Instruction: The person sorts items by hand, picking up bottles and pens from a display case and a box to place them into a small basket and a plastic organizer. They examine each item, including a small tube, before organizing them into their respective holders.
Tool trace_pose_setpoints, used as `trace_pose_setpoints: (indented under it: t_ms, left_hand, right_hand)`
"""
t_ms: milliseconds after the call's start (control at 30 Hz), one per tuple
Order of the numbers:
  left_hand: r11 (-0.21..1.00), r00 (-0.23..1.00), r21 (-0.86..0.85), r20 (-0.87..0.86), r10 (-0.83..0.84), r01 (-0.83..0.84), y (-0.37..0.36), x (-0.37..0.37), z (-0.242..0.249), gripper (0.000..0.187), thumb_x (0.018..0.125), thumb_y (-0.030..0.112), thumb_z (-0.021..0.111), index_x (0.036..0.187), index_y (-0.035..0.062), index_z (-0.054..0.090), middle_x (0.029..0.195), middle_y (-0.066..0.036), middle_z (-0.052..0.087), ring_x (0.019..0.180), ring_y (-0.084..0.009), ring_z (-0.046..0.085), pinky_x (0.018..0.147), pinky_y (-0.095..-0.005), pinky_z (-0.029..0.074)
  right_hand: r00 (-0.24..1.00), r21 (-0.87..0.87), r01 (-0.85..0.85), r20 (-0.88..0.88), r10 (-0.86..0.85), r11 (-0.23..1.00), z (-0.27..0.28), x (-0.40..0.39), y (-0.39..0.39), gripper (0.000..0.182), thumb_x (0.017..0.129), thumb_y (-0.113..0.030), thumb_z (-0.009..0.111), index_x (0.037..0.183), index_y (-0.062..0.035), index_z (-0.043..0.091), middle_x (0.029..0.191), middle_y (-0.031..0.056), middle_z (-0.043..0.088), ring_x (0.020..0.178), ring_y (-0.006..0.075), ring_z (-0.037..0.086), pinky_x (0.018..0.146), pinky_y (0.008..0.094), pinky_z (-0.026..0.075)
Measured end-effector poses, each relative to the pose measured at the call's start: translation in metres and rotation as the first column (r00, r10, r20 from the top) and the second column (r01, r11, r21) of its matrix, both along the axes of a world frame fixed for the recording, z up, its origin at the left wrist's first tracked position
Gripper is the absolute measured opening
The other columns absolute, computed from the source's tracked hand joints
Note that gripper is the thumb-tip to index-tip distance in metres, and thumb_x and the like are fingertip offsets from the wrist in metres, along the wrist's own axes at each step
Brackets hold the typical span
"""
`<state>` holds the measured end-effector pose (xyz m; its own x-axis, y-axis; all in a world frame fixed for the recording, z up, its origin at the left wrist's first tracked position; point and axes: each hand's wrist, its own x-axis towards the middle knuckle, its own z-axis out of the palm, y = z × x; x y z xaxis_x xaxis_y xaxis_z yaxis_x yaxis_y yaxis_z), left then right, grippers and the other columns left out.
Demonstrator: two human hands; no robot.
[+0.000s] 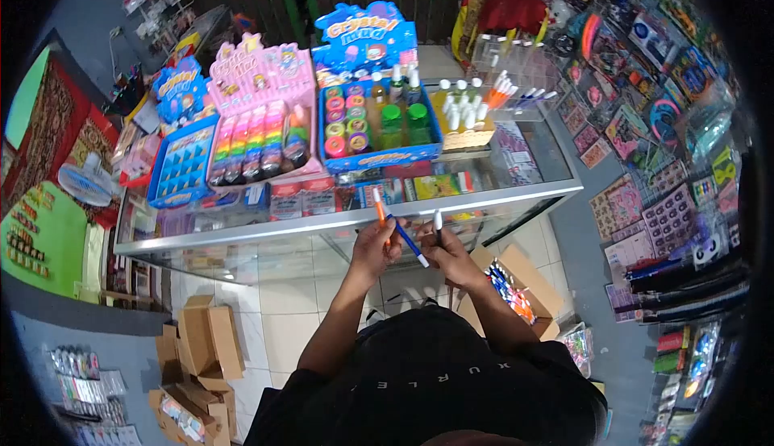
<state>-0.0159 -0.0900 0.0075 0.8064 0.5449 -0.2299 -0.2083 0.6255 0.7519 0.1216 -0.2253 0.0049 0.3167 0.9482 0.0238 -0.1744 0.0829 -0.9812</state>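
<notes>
Close in front of the glass counter, my left hand is closed around an orange pen with a white tip and a blue pen that slants down to the right. My right hand, just beside it, holds a dark pen with a white cap, pointing up. The two hands are close together. The fingertips of my right hand are near the blue pen; whether they touch it I cannot tell.
On the glass counter stand a blue display box, a pink box, an emptied-looking blue tray and a pen holder. An open carton with pens lies below right; more cartons sit at left.
</notes>
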Motion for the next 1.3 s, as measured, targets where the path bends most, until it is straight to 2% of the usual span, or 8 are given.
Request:
trace_pose_setpoints:
  t_ms: [133, 367, 567, 700, 900, 1000, 1100, 1300]
  left_hand:
    - [0.999, 0.998, 0.041, -0.065, -0.014, 0.016, -0.015, 0.022, 0.002, 0.027, 0.100, 0.026, 0.055, 0.107, 0.0014, 0.062, 0.070, 0.003, 0.050, 0.053, -0.0046, 0.042, 0.048, -0.0215, 0.032]
    - [0.956, 0.991, 0.289, -0.133, -0.004, 0.043, -0.033, 0.045, -0.005, 0.019, 0.099, 0.024, 0.056, 0.093, 0.0061, 0.060, 0.069, 0.004, 0.052, 0.053, -0.0036, 0.042, 0.047, -0.0201, 0.032]
    - [0.955, 0.990, 0.282, -0.131, -0.058, 0.093, -0.040, 0.035, -0.017, 0.023, 0.099, 0.026, 0.056, 0.099, 0.0042, 0.062, 0.066, 0.004, 0.049, 0.053, -0.0041, 0.042, 0.048, -0.0202, 0.031]
    - [0.950, 0.992, 0.305, -0.119, -0.037, 0.072, -0.039, 0.025, -0.034, 0.019, 0.101, 0.023, 0.051, 0.095, 0.0059, 0.057, 0.057, 0.002, 0.045, 0.046, -0.0069, 0.038, 0.045, -0.0233, 0.029]
    - [0.982, 0.990, 0.190, -0.137, 0.037, -0.010, -0.033, -0.004, -0.052, 0.019, 0.101, 0.023, 0.052, 0.095, 0.0061, 0.056, 0.058, 0.002, 0.045, 0.047, -0.0070, 0.038, 0.045, -0.0240, 0.030]
    - [0.990, 0.980, 0.124, -0.173, 0.094, -0.073, -0.030, -0.017, -0.055, 0.019, 0.100, 0.022, 0.056, 0.097, 0.0041, 0.059, 0.061, 0.003, 0.048, 0.046, -0.0065, 0.039, 0.044, -0.0232, 0.032]
    - [0.984, 0.979, 0.149, -0.168, 0.118, -0.093, -0.026, -0.025, -0.055, 0.020, 0.100, 0.023, 0.056, 0.096, 0.0042, 0.059, 0.060, 0.002, 0.050, 0.046, -0.0065, 0.041, 0.045, -0.0226, 0.033]
    - [0.974, 0.980, 0.188, -0.125, 0.152, -0.127, -0.026, -0.023, -0.046, 0.020, 0.101, 0.022, 0.054, 0.096, 0.0035, 0.059, 0.057, 0.002, 0.045, 0.046, -0.0065, 0.038, 0.046, -0.0230, 0.031]
  right_hand:
    - [0.995, -0.012, -0.003, 0.098, 0.004, 1.000, 0.002, 0.019, -0.013, 0.020, 0.099, -0.022, 0.056, 0.112, -0.0064, 0.053, 0.082, -0.0029, 0.048, 0.073, 0.0055, 0.045, 0.064, 0.0241, 0.039]
    - [0.985, -0.054, 0.118, -0.120, -0.124, 0.992, -0.012, 0.052, -0.029, 0.030, 0.103, -0.039, 0.045, 0.095, -0.0101, 0.050, 0.069, -0.0029, 0.043, 0.058, 0.0064, 0.041, 0.053, 0.0234, 0.034]
    - [0.861, 0.115, 0.395, -0.394, -0.323, 0.912, -0.001, 0.106, -0.032, 0.027, 0.099, -0.028, 0.053, 0.098, -0.0026, 0.062, 0.080, 0.0057, 0.063, 0.063, 0.0142, 0.057, 0.063, 0.0264, 0.044]
    - [0.817, 0.162, 0.432, -0.487, -0.308, 0.887, 0.028, 0.131, -0.036, 0.019, 0.098, -0.023, 0.057, 0.097, -0.0055, 0.063, 0.078, 0.0035, 0.061, 0.070, 0.0140, 0.058, 0.066, 0.0305, 0.045]
    - [0.839, 0.139, 0.507, -0.306, -0.450, 0.851, 0.030, 0.149, -0.035, 0.017, 0.098, -0.021, 0.057, 0.104, -0.0065, 0.062, 0.080, 0.0005, 0.060, 0.068, 0.0112, 0.054, 0.067, 0.0284, 0.044]
    - [0.810, 0.223, 0.565, 0.034, -0.585, 0.795, 0.030, 0.176, -0.031, 0.022, 0.099, -0.025, 0.057, 0.109, -0.0059, 0.061, 0.079, 0.0001, 0.059, 0.068, 0.0093, 0.051, 0.065, 0.0263, 0.044]
    - [0.748, 0.141, 0.656, 0.013, -0.664, 0.742, 0.061, 0.193, -0.035, 0.023, 0.100, -0.024, 0.054, 0.108, -0.0044, 0.062, 0.077, -0.0005, 0.057, 0.067, 0.0074, 0.050, 0.063, 0.0252, 0.042]
    - [0.664, 0.290, 0.645, 0.246, -0.706, 0.707, 0.073, 0.224, -0.033, 0.017, 0.100, -0.019, 0.053, 0.107, -0.0041, 0.058, 0.064, -0.0042, 0.048, 0.054, 0.0047, 0.043, 0.048, 0.0227, 0.034]
